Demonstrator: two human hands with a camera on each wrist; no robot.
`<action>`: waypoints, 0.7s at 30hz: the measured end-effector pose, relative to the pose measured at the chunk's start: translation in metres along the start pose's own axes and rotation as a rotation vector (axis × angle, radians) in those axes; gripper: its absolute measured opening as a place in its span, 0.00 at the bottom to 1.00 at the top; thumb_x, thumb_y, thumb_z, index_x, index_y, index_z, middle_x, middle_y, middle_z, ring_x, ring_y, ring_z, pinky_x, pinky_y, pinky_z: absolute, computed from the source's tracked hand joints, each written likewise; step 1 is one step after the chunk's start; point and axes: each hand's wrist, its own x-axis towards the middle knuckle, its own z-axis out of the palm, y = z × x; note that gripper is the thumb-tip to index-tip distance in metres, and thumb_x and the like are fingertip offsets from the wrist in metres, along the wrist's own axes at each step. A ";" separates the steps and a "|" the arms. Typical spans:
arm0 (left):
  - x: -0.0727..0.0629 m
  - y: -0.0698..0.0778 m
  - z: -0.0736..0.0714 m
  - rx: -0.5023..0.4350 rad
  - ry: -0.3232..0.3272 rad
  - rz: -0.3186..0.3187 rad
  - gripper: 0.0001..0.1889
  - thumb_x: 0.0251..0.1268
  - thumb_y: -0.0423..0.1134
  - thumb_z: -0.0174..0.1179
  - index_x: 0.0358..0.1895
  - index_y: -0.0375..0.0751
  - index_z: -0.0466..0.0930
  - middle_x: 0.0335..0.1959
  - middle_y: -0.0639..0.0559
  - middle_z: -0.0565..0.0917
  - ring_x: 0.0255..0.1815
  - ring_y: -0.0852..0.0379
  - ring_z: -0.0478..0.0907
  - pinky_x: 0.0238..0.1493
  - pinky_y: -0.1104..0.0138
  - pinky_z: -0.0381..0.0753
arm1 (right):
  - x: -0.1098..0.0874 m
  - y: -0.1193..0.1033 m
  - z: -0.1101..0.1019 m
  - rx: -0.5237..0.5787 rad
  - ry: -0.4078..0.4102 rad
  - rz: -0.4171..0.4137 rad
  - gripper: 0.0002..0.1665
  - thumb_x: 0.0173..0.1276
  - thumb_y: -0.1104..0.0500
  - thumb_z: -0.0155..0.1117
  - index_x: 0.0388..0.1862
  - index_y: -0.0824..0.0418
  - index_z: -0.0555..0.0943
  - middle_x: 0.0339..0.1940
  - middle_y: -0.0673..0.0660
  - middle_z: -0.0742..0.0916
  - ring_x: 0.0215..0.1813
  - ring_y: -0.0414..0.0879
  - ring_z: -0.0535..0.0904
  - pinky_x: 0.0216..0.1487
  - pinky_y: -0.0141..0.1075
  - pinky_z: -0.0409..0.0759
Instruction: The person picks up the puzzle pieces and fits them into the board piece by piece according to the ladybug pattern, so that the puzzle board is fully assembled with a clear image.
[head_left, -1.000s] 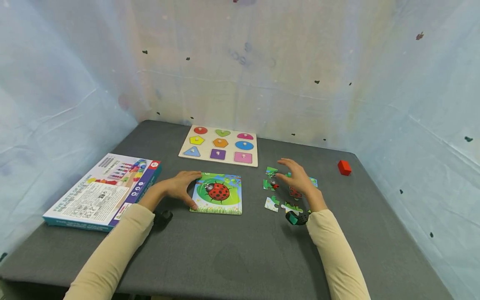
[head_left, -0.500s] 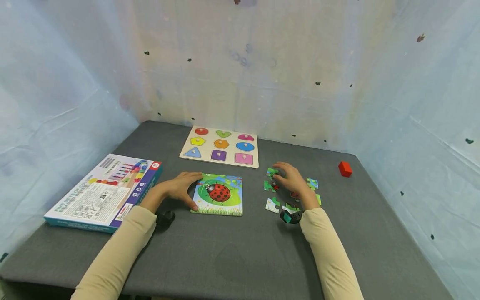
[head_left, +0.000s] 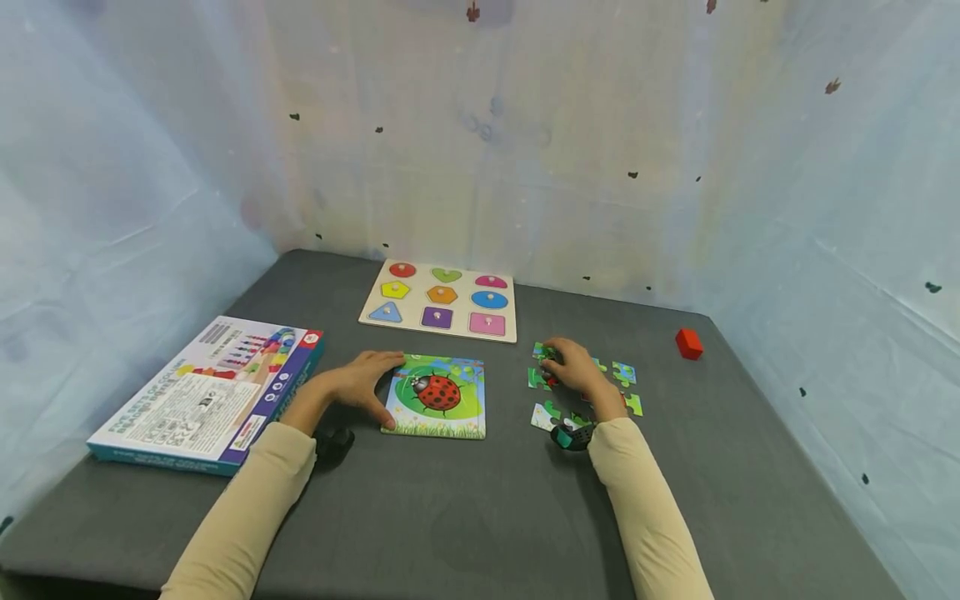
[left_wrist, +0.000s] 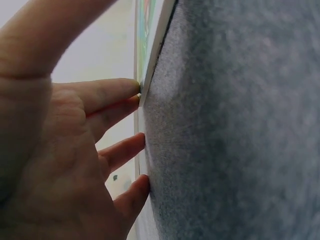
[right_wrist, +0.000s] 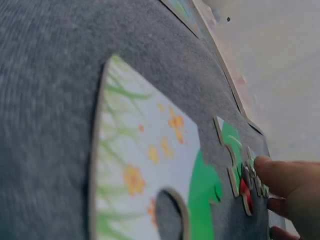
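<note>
A square ladybug picture board (head_left: 471,379) lies flat on the table. Along its left side spans my left hand (head_left: 352,385), thumb by the near corner and index finger by the far one. In the left wrist view fairly straight fingers (left_wrist: 112,95) touch the board's corner. My right hand (head_left: 577,371) is over a group of loose jigsaw pieces, its fingers spread around the far-left green piece (head_left: 538,351). Below that lies a piece with part of a ladybug's head (head_left: 534,379). A white flowered corner piece (right_wrist: 145,115) lies nearest the right wrist camera. The palm hides several pieces.
A large toy box (head_left: 202,396) lies left of the left hand. Behind the ladybug board is a wooden shape-peg board (head_left: 457,315). A red block (head_left: 689,343) sits at the far right. More jigsaw pieces (head_left: 624,372) lie right of my right hand. Pale sheeting surrounds the table.
My right hand has moved left and lowered over the jigsaw pieces, uncovering those on the right. The left hand stays at the ladybug board's left side.
</note>
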 end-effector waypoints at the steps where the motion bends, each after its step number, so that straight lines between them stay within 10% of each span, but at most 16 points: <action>1: 0.000 0.000 0.000 0.000 0.001 0.002 0.58 0.37 0.57 0.75 0.70 0.30 0.54 0.71 0.35 0.54 0.69 0.34 0.47 0.63 0.40 0.51 | 0.000 0.000 0.001 0.001 -0.007 0.010 0.25 0.68 0.59 0.58 0.60 0.71 0.71 0.61 0.69 0.74 0.64 0.64 0.66 0.63 0.55 0.61; 21: -0.003 -0.003 0.003 -0.004 0.022 0.007 0.57 0.38 0.57 0.74 0.70 0.32 0.54 0.71 0.37 0.54 0.69 0.36 0.48 0.63 0.40 0.53 | 0.002 -0.005 0.003 -0.013 0.021 0.030 0.24 0.66 0.60 0.60 0.57 0.74 0.73 0.58 0.72 0.74 0.62 0.66 0.67 0.62 0.56 0.61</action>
